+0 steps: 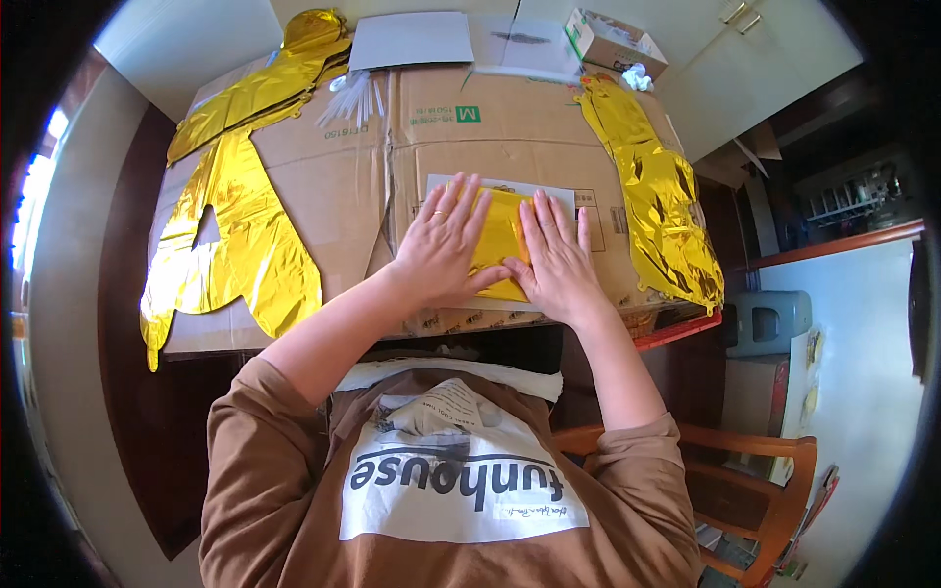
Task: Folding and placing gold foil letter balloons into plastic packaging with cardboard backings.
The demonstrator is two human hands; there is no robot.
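Observation:
A folded piece of gold foil (502,227), shiny and roughly rectangular, lies on a pale flat sheet (566,196) near the table's front edge. My left hand (439,243) rests flat along its left side, fingers stretched out and a ring on one of them. On its right side my right hand (557,257) also presses flat, fingers spread a little. The two thumbs point toward each other across the foil's lower part. Both hands are open, and they hide parts of the foil and the sheet.
Flattened cardboard (343,196) covers the table. Flat gold foil balloons (230,225) lie at the left, with more foil balloons (667,211) at the right edge. Clear thin strips (353,101), a white board (412,41) and an open box (618,41) sit at the back. A wooden chair (774,451) stands right.

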